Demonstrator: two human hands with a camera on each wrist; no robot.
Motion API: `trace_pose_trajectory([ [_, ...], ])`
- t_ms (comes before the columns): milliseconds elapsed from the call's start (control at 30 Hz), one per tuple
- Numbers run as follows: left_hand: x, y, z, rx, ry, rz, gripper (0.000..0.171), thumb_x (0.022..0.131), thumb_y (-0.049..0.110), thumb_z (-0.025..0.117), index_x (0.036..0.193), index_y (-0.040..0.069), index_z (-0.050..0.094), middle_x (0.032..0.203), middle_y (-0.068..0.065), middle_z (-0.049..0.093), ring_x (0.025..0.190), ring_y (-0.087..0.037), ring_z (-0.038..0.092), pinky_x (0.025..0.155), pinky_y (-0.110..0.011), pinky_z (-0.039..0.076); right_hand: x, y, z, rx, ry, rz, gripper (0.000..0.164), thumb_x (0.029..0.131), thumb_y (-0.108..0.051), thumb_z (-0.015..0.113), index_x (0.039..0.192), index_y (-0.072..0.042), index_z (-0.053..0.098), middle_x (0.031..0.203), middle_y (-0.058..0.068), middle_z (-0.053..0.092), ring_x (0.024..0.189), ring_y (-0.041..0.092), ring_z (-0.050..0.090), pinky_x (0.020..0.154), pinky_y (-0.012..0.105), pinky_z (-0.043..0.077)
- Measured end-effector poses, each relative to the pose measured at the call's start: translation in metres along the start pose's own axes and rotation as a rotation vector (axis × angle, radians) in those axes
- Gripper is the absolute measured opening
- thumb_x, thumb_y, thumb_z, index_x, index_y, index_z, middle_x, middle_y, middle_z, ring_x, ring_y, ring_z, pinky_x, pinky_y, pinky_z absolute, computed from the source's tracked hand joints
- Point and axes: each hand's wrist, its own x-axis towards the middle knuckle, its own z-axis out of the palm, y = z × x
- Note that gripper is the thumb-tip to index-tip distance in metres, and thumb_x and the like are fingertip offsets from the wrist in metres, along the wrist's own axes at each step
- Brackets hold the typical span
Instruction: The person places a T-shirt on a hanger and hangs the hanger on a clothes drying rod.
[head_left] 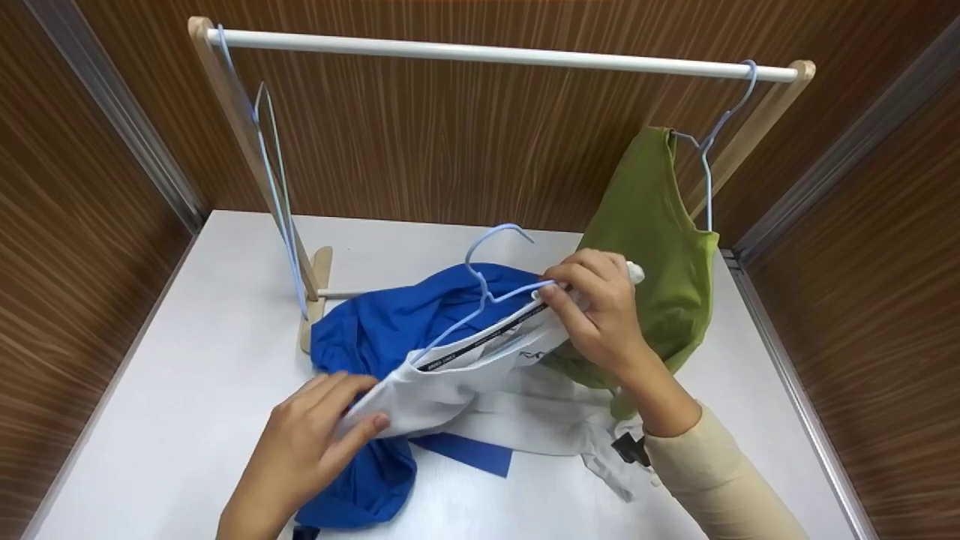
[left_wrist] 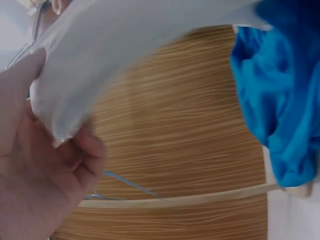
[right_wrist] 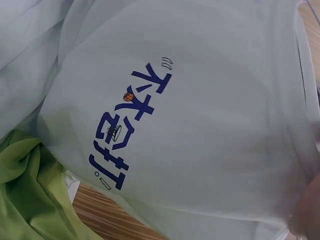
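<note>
A white T-shirt [head_left: 442,397] is held up on a light-blue hanger [head_left: 486,295], whose hook sticks up above the neckline. My left hand [head_left: 304,431] pinches the shirt at its left shoulder, thumb in front and fingers behind. The right hand [head_left: 600,307] grips the hanger's right arm together with the collar edge. Inside the neckline runs a black tape with small lettering. In the right wrist view, dark blue printed characters [right_wrist: 131,125] show on the shirt front. The hanger's lower part is hidden in the shirt.
Behind the shirt lies a crumpled blue garment [head_left: 405,307]. A green sleeveless top [head_left: 645,202] hangs on a hanger at the right end of the rack's white rail [head_left: 480,52]. Bare hangers [head_left: 272,184] hang at the left end. Wood-grain walls [head_left: 82,225] enclose the white table.
</note>
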Motion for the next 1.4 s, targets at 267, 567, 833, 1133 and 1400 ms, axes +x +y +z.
trace_pose_trajectory([
  [267,0.014,0.014,0.01,-0.056,0.09,0.085,0.018,0.087,0.024,0.064,0.104,0.017,0.063,0.09,0.014,0.056,0.076,0.001,0.049,0.064,-0.018,0.045,0.008,-0.018,0.005,0.073,-0.008,-0.068,0.02,0.086,-0.028,0.063,0.089,-0.01,0.07,0.084,0.0,0.063,0.082,0.016,0.056,0.077,0.035,0.036],
  [567,0.012,0.012,0.001,-0.125,0.25,0.155,0.005,0.087,0.012,0.062,0.092,0.012,0.062,0.079,0.011,0.053,0.064,-0.002,0.046,0.056,-0.016,0.039,0.013,-0.015,-0.026,0.095,0.069,0.199,0.029,0.084,-0.003,0.042,0.101,0.004,0.066,0.092,0.015,0.065,0.088,0.027,0.055,0.079,0.03,0.038],
  [833,0.008,0.008,-0.006,-0.135,0.29,0.141,0.004,0.086,0.01,0.064,0.087,0.009,0.06,0.073,0.01,0.046,0.058,-0.002,0.037,0.051,-0.012,0.032,0.003,0.007,-0.031,0.044,0.035,0.311,0.018,0.087,0.007,0.053,0.099,0.002,0.065,0.094,0.012,0.065,0.087,0.021,0.058,0.076,0.025,0.043],
  [1133,0.007,0.01,-0.007,-0.139,0.278,0.141,0.003,0.087,0.011,0.064,0.089,0.01,0.062,0.076,0.01,0.05,0.061,-0.002,0.041,0.054,-0.013,0.035,0.012,-0.014,-0.018,0.07,0.09,0.068,0.026,0.082,-0.008,0.062,0.106,0.003,0.064,0.108,0.021,0.059,0.106,0.037,0.05,0.094,0.043,0.035],
  [1400,0.006,0.014,-0.004,-0.158,0.265,0.158,0.015,0.08,0.008,0.07,0.093,0.012,0.064,0.082,0.01,0.056,0.067,-0.003,0.049,0.059,-0.017,0.041,0.019,-0.024,-0.006,0.167,0.02,-0.109,0.017,0.088,-0.018,0.062,0.086,-0.002,0.068,0.08,0.003,0.065,0.076,0.019,0.056,0.083,0.042,0.038],
])
